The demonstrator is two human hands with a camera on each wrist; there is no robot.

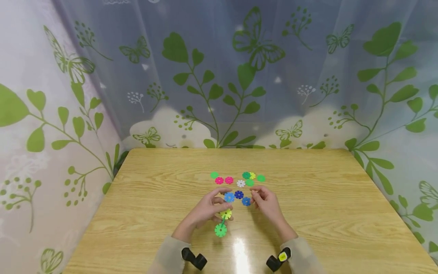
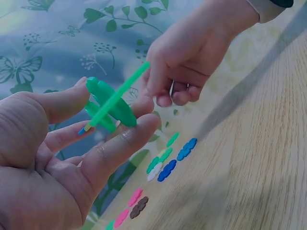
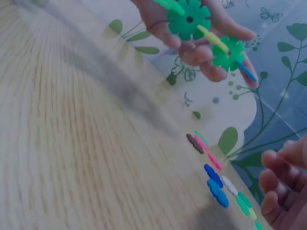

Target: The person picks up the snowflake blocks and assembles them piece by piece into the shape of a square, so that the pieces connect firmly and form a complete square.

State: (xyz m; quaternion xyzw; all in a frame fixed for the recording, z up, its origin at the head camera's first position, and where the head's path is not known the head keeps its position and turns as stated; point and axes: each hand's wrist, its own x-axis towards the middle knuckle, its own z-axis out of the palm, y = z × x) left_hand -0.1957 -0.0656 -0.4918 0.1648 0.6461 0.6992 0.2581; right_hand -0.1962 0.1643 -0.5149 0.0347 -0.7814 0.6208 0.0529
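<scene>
Disc chain (image 1: 227, 211) pinched in left grip (image 1: 205, 208), clear of right grip (image 1: 267, 201).

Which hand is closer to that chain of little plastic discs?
Left. The left hand holds the disc chain; the right hand is apart, to its right.

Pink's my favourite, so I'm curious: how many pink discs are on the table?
2. The left pink disc lies near a green disc; the right pink disc lies beside it, toward the white disc. All three views show just two.
</scene>
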